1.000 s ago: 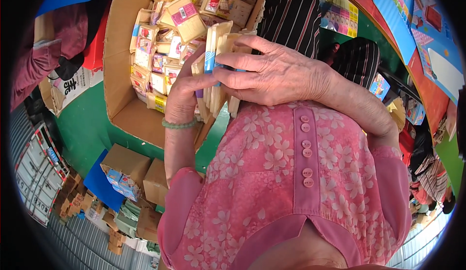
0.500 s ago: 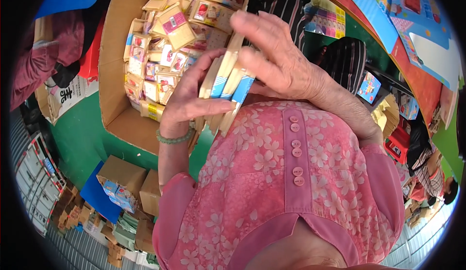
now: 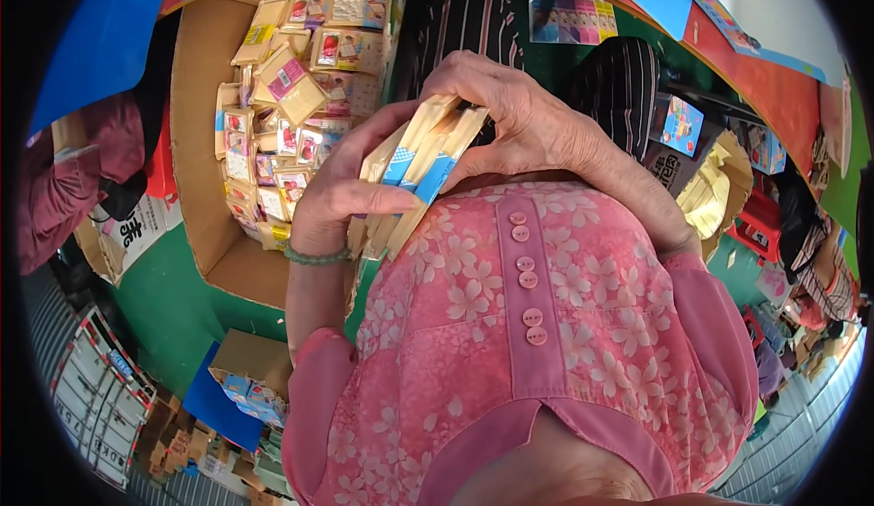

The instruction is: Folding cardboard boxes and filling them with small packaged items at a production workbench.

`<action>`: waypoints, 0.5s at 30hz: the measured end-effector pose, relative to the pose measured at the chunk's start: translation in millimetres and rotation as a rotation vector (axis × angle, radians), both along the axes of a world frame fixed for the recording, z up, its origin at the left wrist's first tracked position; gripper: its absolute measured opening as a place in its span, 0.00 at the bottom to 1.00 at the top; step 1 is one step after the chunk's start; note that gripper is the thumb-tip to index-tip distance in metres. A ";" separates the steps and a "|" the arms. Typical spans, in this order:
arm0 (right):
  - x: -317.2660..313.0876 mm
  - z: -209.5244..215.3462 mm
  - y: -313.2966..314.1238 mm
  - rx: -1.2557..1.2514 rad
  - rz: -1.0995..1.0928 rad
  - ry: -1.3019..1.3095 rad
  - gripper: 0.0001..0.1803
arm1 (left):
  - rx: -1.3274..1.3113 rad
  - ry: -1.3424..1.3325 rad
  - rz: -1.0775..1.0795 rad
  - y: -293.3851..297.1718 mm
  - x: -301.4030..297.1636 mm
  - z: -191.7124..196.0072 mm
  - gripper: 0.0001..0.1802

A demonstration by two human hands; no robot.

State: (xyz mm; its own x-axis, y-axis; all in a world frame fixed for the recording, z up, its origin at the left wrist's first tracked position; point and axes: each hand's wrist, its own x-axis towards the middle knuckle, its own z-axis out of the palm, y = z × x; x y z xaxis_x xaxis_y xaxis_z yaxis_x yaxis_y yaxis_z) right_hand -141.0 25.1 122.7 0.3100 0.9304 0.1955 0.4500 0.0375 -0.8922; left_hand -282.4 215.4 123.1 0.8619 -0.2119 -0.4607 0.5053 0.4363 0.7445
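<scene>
**Two hands closed on one stack of flat packets**

Two hands held a single stack of flat packets (image 3: 421, 171) in front of the pink flowered blouse (image 3: 546, 324), just above its row of buttons. The left hand (image 3: 341, 192) gripped the stack from the lower side, thumb laid flat across the blue-banded faces and fingers curled round the far edge; a green bead bracelet (image 3: 316, 256) sat on that wrist. The right hand (image 3: 514, 119) was cupped over the upper end of the stack, fingers bent down onto the packet edges and pressed against them. Both hands were closed firmly on the stack, with no gap seen between fingers and packets. The stack was tilted, its upper end leaning toward the right hand.

Beside the stack, to its left, an open cardboard box (image 3: 196, 142) stood on a green surface (image 3: 173, 306), holding many small loose packets (image 3: 282, 87). Below the box, a smaller carton (image 3: 250, 360) lay near a blue sheet (image 3: 214, 406).
</scene>
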 end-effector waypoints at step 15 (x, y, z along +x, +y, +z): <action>-10.3 -15.3 -31.6 0.041 -0.065 0.119 0.29 | -0.131 -0.115 -0.065 -13.7 40.6 -17.6 0.52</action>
